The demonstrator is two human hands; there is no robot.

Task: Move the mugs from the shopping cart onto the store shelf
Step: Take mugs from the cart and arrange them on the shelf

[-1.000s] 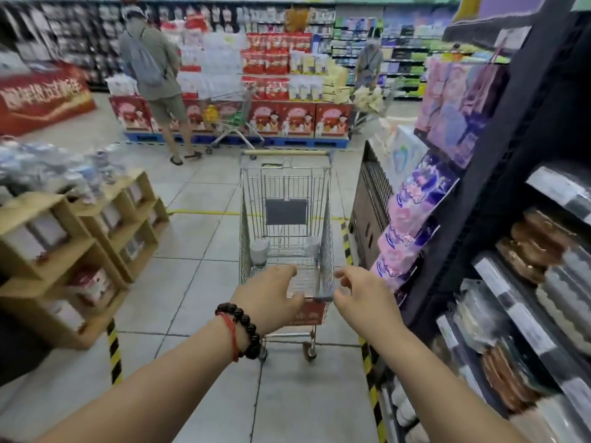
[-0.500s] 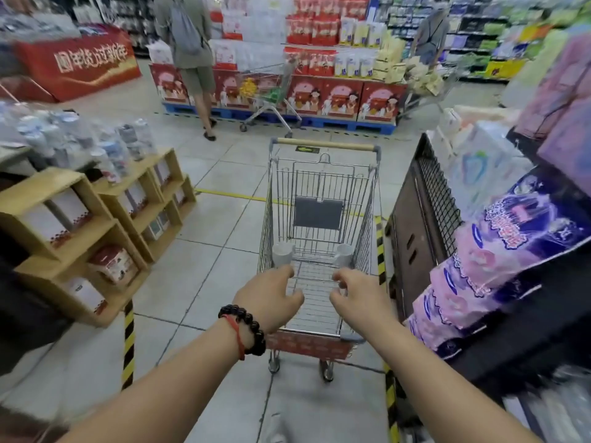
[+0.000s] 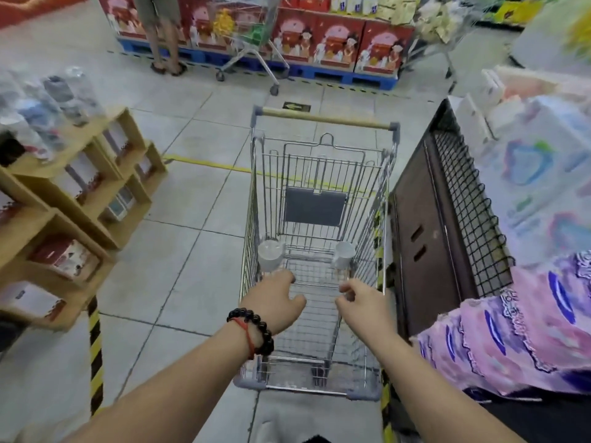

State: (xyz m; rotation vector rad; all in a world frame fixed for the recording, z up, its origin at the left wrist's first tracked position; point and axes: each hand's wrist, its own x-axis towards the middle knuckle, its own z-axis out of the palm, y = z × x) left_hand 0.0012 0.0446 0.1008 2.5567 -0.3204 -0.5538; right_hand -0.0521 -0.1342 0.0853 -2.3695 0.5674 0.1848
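A wire shopping cart (image 3: 256,199) stands in front of me, its wooden handle at the far end. Two white mugs sit upright on the basket floor near the far end: the left mug (image 3: 271,253) in the left corner and the right mug (image 3: 344,252) on the right side. My left hand (image 3: 271,303), with a black bead bracelet at its wrist, is held over the basket just short of the left mug, fingers loosely curled and holding nothing. My right hand (image 3: 363,302) hovers just short of the right mug, also holding nothing.
Tiered wooden display shelves (image 3: 73,199) with boxed goods stand on the left. A dark wire bin (image 3: 460,199) of tissue packs flanks the cart's right side, with pink and purple packages (image 3: 511,330) nearer me. Another person (image 3: 160,33) and a second cart (image 3: 249,43) stand ahead by red boxes.
Both hands left the cart's near rim and reached forward over the basket toward the mugs. The view tilted down and came closer to the cart.
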